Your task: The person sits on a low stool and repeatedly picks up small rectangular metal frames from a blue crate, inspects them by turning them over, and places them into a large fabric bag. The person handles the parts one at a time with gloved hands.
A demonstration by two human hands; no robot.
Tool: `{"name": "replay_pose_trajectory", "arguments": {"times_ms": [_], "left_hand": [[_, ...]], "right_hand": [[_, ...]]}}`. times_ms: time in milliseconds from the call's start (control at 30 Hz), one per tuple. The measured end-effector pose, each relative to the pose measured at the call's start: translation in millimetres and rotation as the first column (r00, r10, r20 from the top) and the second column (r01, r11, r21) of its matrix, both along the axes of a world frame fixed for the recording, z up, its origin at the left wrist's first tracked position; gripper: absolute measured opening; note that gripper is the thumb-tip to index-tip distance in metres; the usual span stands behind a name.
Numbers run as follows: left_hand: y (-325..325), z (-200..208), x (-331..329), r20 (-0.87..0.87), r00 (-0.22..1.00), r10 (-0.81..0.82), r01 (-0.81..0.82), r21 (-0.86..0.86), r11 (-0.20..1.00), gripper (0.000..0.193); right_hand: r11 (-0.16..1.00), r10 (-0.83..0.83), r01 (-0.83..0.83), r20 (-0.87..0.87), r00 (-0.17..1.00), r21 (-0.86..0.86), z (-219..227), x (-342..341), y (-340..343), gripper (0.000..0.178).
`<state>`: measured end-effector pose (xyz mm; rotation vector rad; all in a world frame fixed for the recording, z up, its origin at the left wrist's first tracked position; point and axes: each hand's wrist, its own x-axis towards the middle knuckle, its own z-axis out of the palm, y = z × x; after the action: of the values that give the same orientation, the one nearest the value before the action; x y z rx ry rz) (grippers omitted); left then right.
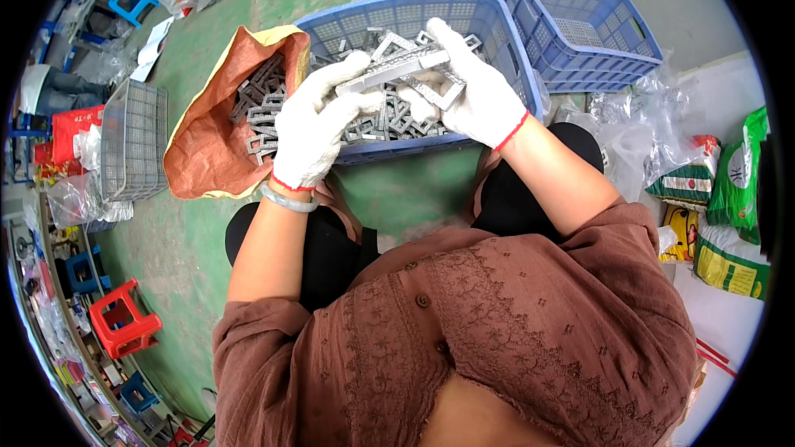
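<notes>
In white gloves with red cuffs, both my hands are raised over a blue plastic basket (pixel 356 151) that holds many loose grey metal frame pieces (pixel 397 122). Between the hands is a long grey metal bar-like piece (pixel 389 70). My left hand (pixel 313 120) has its thumb and fingers on either side of the piece's left end. My right hand (pixel 484 91) grips its right end, along with a grey U-shaped metal piece (pixel 447 93); the gloves hide part of both. Left of the basket, an orange woven sack (pixel 211 141) lies open with more grey metal frames (pixel 267 108) inside.
Stacked blue crates (pixel 580 54) stand at the far right, and clear plastic bags (pixel 646 128) and green sacks (pixel 737 178) at the right. On the left are a grey mesh crate (pixel 134 141), a red stool (pixel 124 319) and cluttered shelves (pixel 66 281). The floor is green.
</notes>
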<state>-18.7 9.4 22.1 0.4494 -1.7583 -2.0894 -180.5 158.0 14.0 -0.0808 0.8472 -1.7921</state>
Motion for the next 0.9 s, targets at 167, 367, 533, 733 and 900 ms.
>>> {"name": "replay_pose_trajectory", "arguments": {"times_ms": [167, 367, 533, 733, 900], "left_hand": [[-1, -2, 0, -0.058, 0.998, -0.017, 0.022, 0.086, 0.996, 0.050], [4, -10, -5, -0.122, 0.985, 0.125, -0.115, 0.086, 0.990, 0.069], [14, -4, -4, -0.240, 0.955, 0.175, -0.230, -0.225, 0.947, 0.079], [15, -2, 1, -0.432, 0.893, 0.128, -0.259, -0.260, 0.930, 0.080], [-16, 6, 8, -0.465, 0.884, 0.051, -0.309, -0.497, 0.811, 0.077]], "right_hand": [[0.993, 0.024, -0.025, -0.007, 1.000, -0.118, -4, -5, 1, 0.032], [0.974, 0.061, -0.109, -0.239, 0.969, -0.196, -13, -11, 3, 0.023], [0.959, 0.029, -0.125, -0.352, 0.936, -0.254, -17, -12, 4, 0.038], [0.959, 0.001, -0.120, -0.422, 0.907, -0.257, -16, -12, 6, 0.045], [0.960, 0.070, -0.170, -0.395, 0.916, -0.222, -19, -13, 1, 0.042]]}}
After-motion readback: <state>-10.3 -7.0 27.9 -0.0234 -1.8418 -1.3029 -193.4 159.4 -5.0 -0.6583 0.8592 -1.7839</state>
